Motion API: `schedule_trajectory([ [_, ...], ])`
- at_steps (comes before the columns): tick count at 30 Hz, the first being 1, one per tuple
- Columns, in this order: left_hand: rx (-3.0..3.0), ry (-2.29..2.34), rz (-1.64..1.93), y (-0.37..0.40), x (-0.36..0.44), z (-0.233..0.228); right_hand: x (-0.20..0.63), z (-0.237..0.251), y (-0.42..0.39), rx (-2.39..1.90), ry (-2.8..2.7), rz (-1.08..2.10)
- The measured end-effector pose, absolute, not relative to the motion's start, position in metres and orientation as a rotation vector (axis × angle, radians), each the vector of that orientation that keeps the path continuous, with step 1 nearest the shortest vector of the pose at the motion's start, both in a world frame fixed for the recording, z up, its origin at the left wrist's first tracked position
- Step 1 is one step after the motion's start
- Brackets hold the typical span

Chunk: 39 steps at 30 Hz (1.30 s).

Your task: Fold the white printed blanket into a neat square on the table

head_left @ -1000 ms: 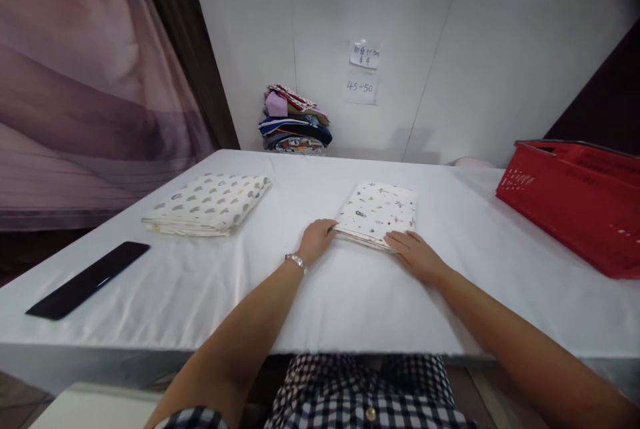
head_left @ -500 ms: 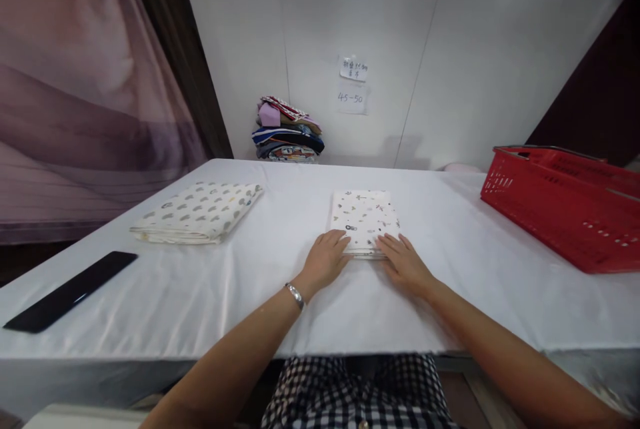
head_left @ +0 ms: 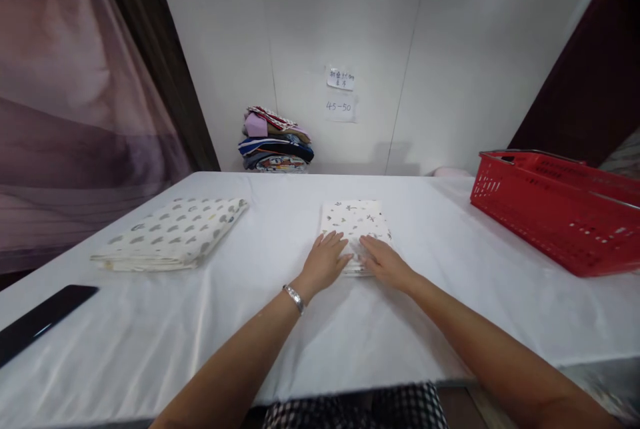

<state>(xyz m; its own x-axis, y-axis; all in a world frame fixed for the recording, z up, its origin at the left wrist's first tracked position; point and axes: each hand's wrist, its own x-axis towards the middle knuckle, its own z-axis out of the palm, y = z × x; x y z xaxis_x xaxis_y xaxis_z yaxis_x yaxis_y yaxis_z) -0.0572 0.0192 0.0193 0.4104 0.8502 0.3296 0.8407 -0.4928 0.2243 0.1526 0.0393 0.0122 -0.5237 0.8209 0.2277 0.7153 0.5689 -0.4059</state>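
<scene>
A small folded white cloth with tiny dark prints (head_left: 354, 219) lies flat at the middle of the white table (head_left: 280, 322). My left hand (head_left: 325, 262) rests palm down on its near left part, fingers spread. My right hand (head_left: 384, 262) lies flat on its near right part, fingers together and stretched out. Both hands press on the cloth and neither grips it. A silver bracelet sits on my left wrist.
A larger folded cloth with grey prints (head_left: 173, 241) lies at the left. A black flat bar (head_left: 35, 322) sits at the near left edge. A red plastic basket (head_left: 560, 209) stands at the right. A pile of folded clothes (head_left: 275, 147) leans against the back wall.
The cloth has been turned square to me and narrowed. Both hands moved from its near edge onto its top and closer together. The view shifted right.
</scene>
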Motion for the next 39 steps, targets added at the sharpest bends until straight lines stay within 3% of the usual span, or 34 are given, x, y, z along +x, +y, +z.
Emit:
schedule_trajectory([
  [5, 2.549, 1.658, 0.4, 0.039, -0.053, 0.006, 0.135, 0.012, 0.091, -1.472, -2.425, 0.333],
  [12, 2.57, 1.639, 0.422, 0.04, -0.054, -0.005, 0.138, -0.001, 0.112, -1.585, -2.473, 0.214],
  [25, 2.563, 1.658, 0.441, 0.04, -0.053, -0.005, 0.175, 0.008, 0.19, -2.086, -1.777, 0.32],
  [39, 2.565, 1.643, 0.469, 0.041, -0.053, -0.007, 0.17, 0.003, 0.204, -2.119, -1.765, 0.325],
])
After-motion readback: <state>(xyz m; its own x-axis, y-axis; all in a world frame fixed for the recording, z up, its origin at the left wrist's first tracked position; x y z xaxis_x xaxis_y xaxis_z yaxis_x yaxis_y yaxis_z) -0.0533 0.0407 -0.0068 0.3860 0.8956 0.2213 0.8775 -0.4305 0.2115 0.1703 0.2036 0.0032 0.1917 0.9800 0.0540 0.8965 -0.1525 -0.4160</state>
